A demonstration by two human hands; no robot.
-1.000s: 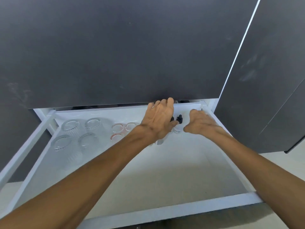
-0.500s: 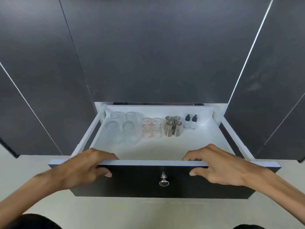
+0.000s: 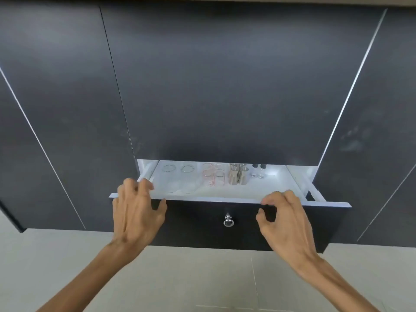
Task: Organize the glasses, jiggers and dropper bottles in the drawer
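The white drawer point(image 3: 279, 188) stands partly open under the dark cabinet front. Along its back row, from left to right, are clear ribbed glasses point(image 3: 188, 169), small pink-tinted glasses point(image 3: 213, 175), steel jiggers point(image 3: 237, 176) and two dropper bottles point(image 3: 258, 171) with black caps. My left hand point(image 3: 137, 212) holds the left end of the drawer front's top edge, fingers over it and thumb on the black panel point(image 3: 195, 224). At the right part of the same edge, my right hand point(image 3: 290, 224) has its fingertips on the rim and its thumb below.
A round metal knob point(image 3: 228, 221) sits in the middle of the black panel between my hands. Tall dark cabinet doors point(image 3: 225, 86) rise above and to both sides. Pale floor point(image 3: 202, 278) lies below. The right drawer rail point(image 3: 314, 192) is exposed.
Both hands left the dropper bottles at the back and took hold of the drawer's front edge. The drawer has slid inward, so less of its inside shows.
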